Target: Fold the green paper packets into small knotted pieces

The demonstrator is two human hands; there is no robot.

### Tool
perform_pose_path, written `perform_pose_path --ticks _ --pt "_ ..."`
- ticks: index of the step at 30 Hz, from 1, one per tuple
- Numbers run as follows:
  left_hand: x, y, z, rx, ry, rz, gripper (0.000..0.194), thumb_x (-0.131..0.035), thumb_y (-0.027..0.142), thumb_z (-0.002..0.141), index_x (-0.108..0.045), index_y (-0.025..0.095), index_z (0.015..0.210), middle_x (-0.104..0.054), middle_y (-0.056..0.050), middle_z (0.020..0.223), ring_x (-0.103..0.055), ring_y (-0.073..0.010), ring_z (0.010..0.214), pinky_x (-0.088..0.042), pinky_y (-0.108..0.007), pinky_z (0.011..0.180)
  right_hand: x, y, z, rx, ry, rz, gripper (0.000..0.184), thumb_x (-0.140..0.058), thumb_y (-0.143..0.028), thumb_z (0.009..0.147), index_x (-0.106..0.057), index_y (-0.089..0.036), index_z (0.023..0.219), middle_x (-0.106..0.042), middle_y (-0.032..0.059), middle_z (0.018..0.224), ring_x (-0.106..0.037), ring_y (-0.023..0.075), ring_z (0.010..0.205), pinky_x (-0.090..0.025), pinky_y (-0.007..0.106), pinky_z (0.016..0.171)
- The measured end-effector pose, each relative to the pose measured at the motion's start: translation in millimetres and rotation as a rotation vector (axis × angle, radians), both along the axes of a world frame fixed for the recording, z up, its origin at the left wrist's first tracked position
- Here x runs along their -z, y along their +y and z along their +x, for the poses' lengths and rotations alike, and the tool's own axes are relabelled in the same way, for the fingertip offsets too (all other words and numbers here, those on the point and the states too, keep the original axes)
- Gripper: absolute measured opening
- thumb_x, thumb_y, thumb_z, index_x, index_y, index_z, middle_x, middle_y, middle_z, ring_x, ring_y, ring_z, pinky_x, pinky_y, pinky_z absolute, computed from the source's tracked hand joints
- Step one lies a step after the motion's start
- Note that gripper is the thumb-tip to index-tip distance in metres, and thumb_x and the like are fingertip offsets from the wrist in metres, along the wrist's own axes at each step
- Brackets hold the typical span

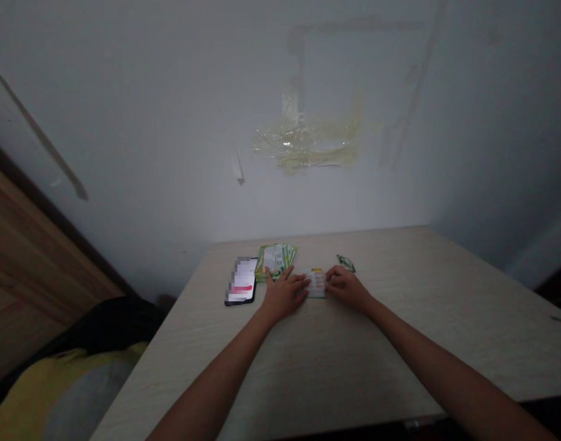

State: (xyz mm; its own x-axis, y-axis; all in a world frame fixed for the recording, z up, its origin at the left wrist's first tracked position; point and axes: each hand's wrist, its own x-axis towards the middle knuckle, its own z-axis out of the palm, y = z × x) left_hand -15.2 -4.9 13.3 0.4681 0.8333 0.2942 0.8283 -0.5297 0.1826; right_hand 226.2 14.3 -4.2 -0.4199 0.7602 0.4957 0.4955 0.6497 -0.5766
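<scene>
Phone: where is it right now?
Head view: the phone lies on the table, left of the left hand, beside the green packets.

On a pale wooden table (400,343), the left hand (283,296) and the right hand (347,286) press on a small green-edged packet (316,283) between them. A stack of green packets (275,260) lies just behind the left hand, a phone (242,281) beside it, and a torn green scrap (345,263) near the right hand.
</scene>
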Motion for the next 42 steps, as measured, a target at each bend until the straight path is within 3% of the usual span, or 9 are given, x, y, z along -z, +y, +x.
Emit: perform_pose_path --ticks 5,15,27,42 --pt "0.4 -5.1 1.8 -0.016 -0.019 0.039 0.032 -0.048 0.043 0.093 -0.058 0.040 0.123 -0.063 0.004 0.128 -0.037 -0.0287 0.135 0.022 -0.071 0.102 11.0 10.9 3.0 0.136 0.030 -0.032 0.017 -0.063 -0.032 0.085 -0.073 -0.022 0.076 -0.061 0.0053 0.090 -0.057 0.0192 0.086 -0.048 0.039 0.083" --pt "2.7 -9.7 4.5 -0.052 -0.025 0.074 0.030 -0.057 0.048 0.087 -0.062 0.039 0.115 -0.065 0.001 0.122 -0.041 -0.0304 0.129 0.009 -0.075 0.105 10.3 6.4 1.0 0.071 -0.088 0.050 0.017 -0.063 -0.031 0.086 -0.076 -0.022 0.079 -0.060 0.0076 0.099 -0.056 0.0196 0.096 -0.044 0.038 0.091" --pt "3.3 -7.5 4.1 -0.131 0.036 0.056 0.032 -0.056 0.056 0.084 -0.065 0.043 0.112 -0.052 0.004 0.140 -0.032 -0.0355 0.136 0.001 -0.076 0.105 10.5 5.6 -10.6 0.223 -0.248 0.118 0.026 -0.055 -0.032 0.091 -0.078 -0.020 0.090 -0.056 0.0130 0.110 -0.054 0.0226 0.102 -0.043 0.037 0.094" --pt "4.2 -6.8 4.5 -0.158 0.043 0.060 0.033 -0.057 0.059 0.082 -0.066 0.045 0.110 -0.048 0.001 0.143 -0.031 -0.0351 0.137 0.000 -0.074 0.106 12.2 18.8 -22.6 0.372 -0.428 0.131 0.028 -0.050 -0.034 0.094 -0.072 -0.024 0.109 -0.055 0.0112 0.101 -0.053 0.0218 0.094 -0.042 0.033 0.086"
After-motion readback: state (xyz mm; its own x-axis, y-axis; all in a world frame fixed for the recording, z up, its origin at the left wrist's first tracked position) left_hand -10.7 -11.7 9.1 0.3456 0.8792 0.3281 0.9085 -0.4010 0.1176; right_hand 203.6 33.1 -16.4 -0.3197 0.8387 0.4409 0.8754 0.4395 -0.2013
